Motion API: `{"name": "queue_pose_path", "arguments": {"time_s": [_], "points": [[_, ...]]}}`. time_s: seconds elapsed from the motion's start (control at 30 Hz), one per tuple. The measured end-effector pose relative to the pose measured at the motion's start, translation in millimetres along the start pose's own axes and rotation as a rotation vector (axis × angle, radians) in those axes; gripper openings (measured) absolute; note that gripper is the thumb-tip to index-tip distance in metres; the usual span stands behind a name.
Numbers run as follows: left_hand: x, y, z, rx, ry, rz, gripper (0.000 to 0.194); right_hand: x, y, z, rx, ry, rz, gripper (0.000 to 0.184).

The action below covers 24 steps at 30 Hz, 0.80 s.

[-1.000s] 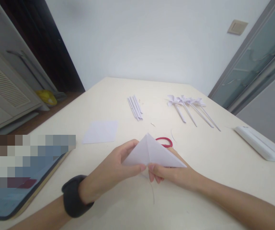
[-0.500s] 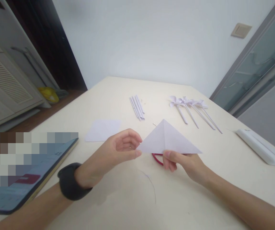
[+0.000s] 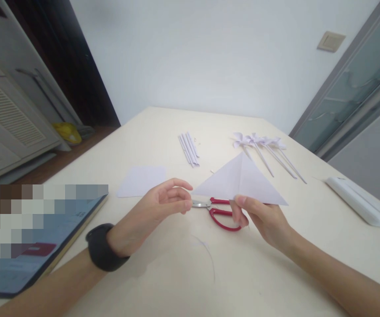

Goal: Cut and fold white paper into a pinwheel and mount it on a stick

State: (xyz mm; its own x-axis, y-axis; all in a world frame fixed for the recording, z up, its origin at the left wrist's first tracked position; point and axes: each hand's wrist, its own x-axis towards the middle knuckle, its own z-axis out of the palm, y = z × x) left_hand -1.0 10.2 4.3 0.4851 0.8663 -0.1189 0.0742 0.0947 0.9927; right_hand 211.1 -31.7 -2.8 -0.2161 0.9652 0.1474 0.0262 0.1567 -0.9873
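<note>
My right hand pinches a white paper triangle at the middle of its lower edge, with the thumb in front. A crease runs down from its top corner. My left hand is beside the triangle's left corner, its fingers loosely curled and apart from the thumb. Red-handled scissors lie below the paper, blades pointing left. The blade end is hidden by my left fingertips, and the paper and right fingers cover part of the handles. A thin curved paper strip lies nearer me.
A white paper sheet lies left, behind my left hand. Several rolled paper sticks sit mid-table; paper pinwheels on sticks lie back right. A tablet stands at left. A white flat case is at the right edge.
The paper triangle has moved up and right in my right hand. My left hand has let go of it and drawn slightly left. More of the scissors now shows.
</note>
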Motion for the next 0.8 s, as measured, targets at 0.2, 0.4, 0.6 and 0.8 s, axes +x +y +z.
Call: {"name": "queue_pose_path", "arguments": {"time_s": [0.2,0.4,0.6,0.8], "points": [[-9,-1,24.3,-0.030,-0.316,0.002,0.006,-5,1,14,-0.097,-0.188,0.162,0.030],[-14,-10,23.8,0.068,-0.184,-0.002,0.026,-8,6,24,0.032,-0.352,0.201,0.025],[-18,-11,20.0,0.179,-0.122,0.076,0.021,-8,5,28,0.152,-0.293,0.202,0.027],[-19,2,22.8,0.274,-0.047,0.036,0.020,-7,9,29,0.260,-0.179,0.388,0.031]]}}
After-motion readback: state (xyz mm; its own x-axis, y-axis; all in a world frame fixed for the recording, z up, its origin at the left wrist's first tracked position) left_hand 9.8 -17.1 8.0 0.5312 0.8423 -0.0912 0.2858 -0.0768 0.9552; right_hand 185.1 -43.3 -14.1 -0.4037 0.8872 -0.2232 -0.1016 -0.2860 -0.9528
